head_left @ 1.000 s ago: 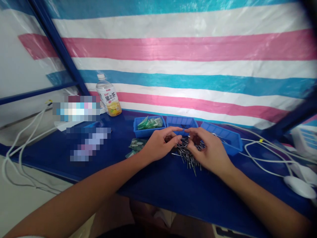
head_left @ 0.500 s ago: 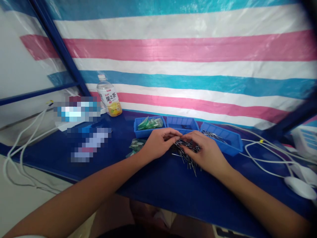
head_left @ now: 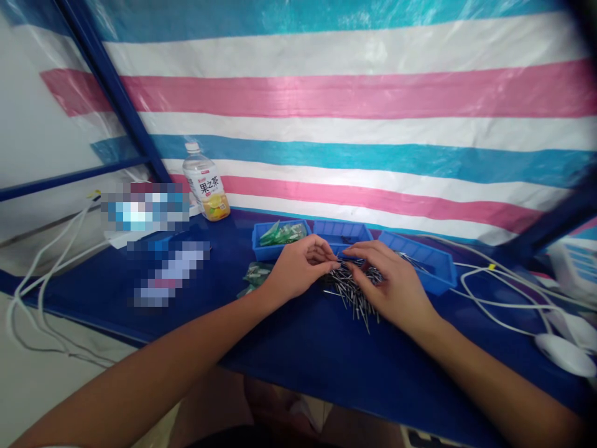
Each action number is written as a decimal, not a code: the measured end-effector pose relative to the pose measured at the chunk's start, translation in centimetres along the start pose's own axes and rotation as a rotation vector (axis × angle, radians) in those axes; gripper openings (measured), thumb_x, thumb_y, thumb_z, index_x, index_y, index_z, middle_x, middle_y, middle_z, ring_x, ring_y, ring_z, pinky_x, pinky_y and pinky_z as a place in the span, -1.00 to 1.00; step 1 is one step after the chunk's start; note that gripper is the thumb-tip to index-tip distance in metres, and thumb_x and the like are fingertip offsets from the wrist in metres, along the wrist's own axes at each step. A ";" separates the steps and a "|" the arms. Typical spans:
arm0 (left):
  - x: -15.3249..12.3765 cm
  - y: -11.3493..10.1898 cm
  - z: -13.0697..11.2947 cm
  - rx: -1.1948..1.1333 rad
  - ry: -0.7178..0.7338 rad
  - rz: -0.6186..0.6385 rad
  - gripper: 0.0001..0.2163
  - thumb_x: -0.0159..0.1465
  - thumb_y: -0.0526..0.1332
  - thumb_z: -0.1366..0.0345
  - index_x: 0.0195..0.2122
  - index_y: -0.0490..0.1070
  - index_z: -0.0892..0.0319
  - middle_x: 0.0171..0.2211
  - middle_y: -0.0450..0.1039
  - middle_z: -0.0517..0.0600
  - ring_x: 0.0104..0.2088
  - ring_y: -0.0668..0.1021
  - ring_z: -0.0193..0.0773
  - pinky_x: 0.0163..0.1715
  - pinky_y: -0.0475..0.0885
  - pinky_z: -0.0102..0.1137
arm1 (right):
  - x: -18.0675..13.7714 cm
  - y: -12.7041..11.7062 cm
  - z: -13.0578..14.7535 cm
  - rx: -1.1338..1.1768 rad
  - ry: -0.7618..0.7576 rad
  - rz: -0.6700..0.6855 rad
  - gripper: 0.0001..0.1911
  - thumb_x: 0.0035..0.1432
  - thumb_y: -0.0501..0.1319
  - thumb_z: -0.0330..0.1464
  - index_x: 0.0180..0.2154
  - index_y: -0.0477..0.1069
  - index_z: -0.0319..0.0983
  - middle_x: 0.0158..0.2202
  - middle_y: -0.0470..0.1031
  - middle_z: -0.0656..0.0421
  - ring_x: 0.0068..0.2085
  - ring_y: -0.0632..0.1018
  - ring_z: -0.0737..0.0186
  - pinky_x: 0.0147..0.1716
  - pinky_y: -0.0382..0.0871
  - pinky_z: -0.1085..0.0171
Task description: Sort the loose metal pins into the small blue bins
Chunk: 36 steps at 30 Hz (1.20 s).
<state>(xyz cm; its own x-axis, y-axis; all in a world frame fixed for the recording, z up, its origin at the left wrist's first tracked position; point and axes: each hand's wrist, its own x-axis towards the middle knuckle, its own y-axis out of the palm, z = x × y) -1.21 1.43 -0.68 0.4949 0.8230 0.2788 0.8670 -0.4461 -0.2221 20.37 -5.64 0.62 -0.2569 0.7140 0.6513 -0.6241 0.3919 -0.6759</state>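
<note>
Lighting: uneven, its source out of frame. Striped sheet [head_left: 326, 96]: brightest area, pale glare on creases near the top. Desk [head_left: 280, 348]: dark, dim; deeper shadow beneath its front edge. Metal rods [head_left: 357, 298]: small glints, fine detail soft. Bottle [head_left: 208, 190]: large lettering legible. Forearms [head_left: 153, 373]: stretched toward the lower corners. Right margin: smeared blur, upper corner darkened. Two patches [head_left: 144, 208], left: pixelated, contents unreadable.
</note>
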 end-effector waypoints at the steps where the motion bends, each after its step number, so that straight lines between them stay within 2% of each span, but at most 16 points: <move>1: 0.0 0.0 0.0 0.002 0.012 0.005 -0.77 0.25 0.46 0.23 -0.16 0.47 0.14 -0.19 0.69 0.06 -0.17 0.74 -0.15 -0.06 0.66 -0.22 | 0.0 0.1 -0.1 -0.008 -0.004 0.008 -0.77 0.44 0.20 -0.36 0.06 0.53 -0.17 0.02 0.60 0.01 0.01 0.62 0.04 -0.02 0.55 0.05; 3: -0.1 0.1 -0.1 0.005 0.026 0.015 -0.78 0.27 0.44 0.24 -0.13 0.50 0.15 -0.18 0.70 0.07 -0.16 0.74 -0.15 -0.02 0.66 -0.20 | -0.1 0.3 -0.3 -0.022 -0.001 0.046 -0.75 0.44 0.21 -0.35 0.08 0.53 -0.17 0.02 0.60 0.01 0.05 0.60 0.02 0.04 0.53 0.01; 6: -0.2 0.2 -0.3 0.025 0.041 0.028 -0.79 0.29 0.41 0.26 -0.10 0.52 0.17 -0.17 0.71 0.09 -0.15 0.74 -0.15 -0.02 0.66 -0.20 | -0.1 0.5 -0.7 -0.032 0.019 0.122 -0.75 0.45 0.19 -0.35 0.08 0.53 -0.17 -0.04 0.60 0.02 0.00 0.59 0.02 0.02 0.52 0.01; 13: -0.3 0.3 -0.5 0.041 0.071 0.037 -0.80 0.32 0.39 0.24 -0.08 0.52 0.18 -0.15 0.69 0.09 -0.16 0.73 -0.16 -0.03 0.66 -0.23 | -0.2 0.5 -0.8 -0.052 0.057 0.197 -0.82 0.45 0.17 -0.34 -0.09 0.55 -0.18 -0.16 0.60 0.07 -0.10 0.58 0.05 -0.05 0.48 0.05; 16: -0.3 0.3 -0.5 0.026 0.052 0.027 -0.74 0.34 0.39 0.19 -0.01 0.51 0.16 -0.09 0.68 0.11 -0.14 0.73 -0.14 -0.04 0.66 -0.21 | 0.0 0.2 -0.6 -0.050 0.088 0.230 -0.85 0.43 0.17 -0.35 -0.16 0.53 -0.17 -0.20 0.59 0.10 -0.15 0.57 0.08 -0.12 0.46 0.09; 20: -0.3 0.2 -0.9 0.021 0.076 0.014 -0.67 0.33 0.40 0.19 0.09 0.48 0.10 0.09 0.63 0.13 -0.02 0.72 -0.08 -0.01 0.66 -0.22 | 0.4 -1.0 -1.6 -0.183 0.098 0.156 -0.87 0.39 0.17 -0.33 -0.20 0.48 -0.18 -0.25 0.56 0.09 -0.17 0.56 0.05 -0.16 0.44 0.08; 24: -0.3 0.1 -1.3 0.138 0.108 0.023 -0.75 0.38 0.36 0.18 0.04 0.53 0.10 0.01 0.66 0.10 -0.02 0.70 -0.07 0.00 0.64 -0.20 | 0.3 -2.7 -4.4 -0.502 0.208 0.028 -0.89 0.31 0.21 -0.29 -0.26 0.46 -0.17 -0.28 0.51 0.04 -0.19 0.54 -0.04 -0.29 0.41 0.08; 26: -0.3 0.0 -1.4 0.166 0.115 0.020 -0.77 0.39 0.33 0.17 0.03 0.53 0.10 0.01 0.66 0.10 -0.03 0.70 -0.07 -0.03 0.64 -0.19 | 0.1 -3.2 -5.6 -0.590 0.238 0.012 -0.86 0.32 0.22 -0.26 -0.21 0.50 -0.18 -0.23 0.50 -0.01 -0.19 0.54 -0.07 -0.32 0.41 0.07; 29: -0.3 0.0 -1.3 0.171 0.118 0.007 -0.78 0.41 0.31 0.17 0.02 0.53 0.11 -0.01 0.67 0.11 -0.03 0.69 -0.08 -0.01 0.63 -0.18 | 0.1 -3.4 -5.7 -0.535 0.181 -0.021 -0.78 0.36 0.21 -0.23 -0.07 0.52 -0.19 -0.17 0.52 -0.05 -0.14 0.56 -0.11 -0.25 0.47 0.01; 31: -0.3 -0.1 -1.3 0.168 0.117 -0.003 -0.78 0.42 0.30 0.17 0.03 0.53 0.11 -0.03 0.67 0.11 -0.03 0.69 -0.09 0.00 0.63 -0.18 | 0.2 -3.0 -4.7 -0.447 0.101 0.012 -0.76 0.41 0.18 -0.22 -0.05 0.54 -0.18 -0.17 0.55 -0.03 -0.10 0.58 -0.10 -0.20 0.50 0.00; 33: -0.3 -0.1 -1.3 0.170 0.116 -0.011 -0.78 0.43 0.30 0.17 0.03 0.54 0.12 -0.04 0.67 0.10 -0.03 0.69 -0.10 0.01 0.62 -0.19 | 0.3 -2.5 -3.5 -0.365 0.034 0.139 -0.75 0.44 0.16 -0.22 -0.04 0.54 -0.17 -0.14 0.58 0.00 -0.13 0.61 -0.03 -0.22 0.52 0.04; 36: -0.3 0.0 -1.3 0.171 0.119 -0.019 -0.77 0.43 0.29 0.17 0.04 0.54 0.12 -0.04 0.66 0.10 -0.02 0.69 -0.10 0.01 0.61 -0.20 | 0.1 -1.3 -2.3 -0.348 -0.028 0.273 -0.73 0.44 0.17 -0.23 0.03 0.55 -0.17 -0.11 0.63 0.01 -0.07 0.61 -0.06 -0.16 0.53 0.01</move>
<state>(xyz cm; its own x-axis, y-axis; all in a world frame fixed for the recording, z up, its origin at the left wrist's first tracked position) -1.28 0.75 0.45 0.4908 0.7788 0.3907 0.8587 -0.3563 -0.3684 22.86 -4.77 0.80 -0.4010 0.8042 0.4387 -0.2459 0.3668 -0.8972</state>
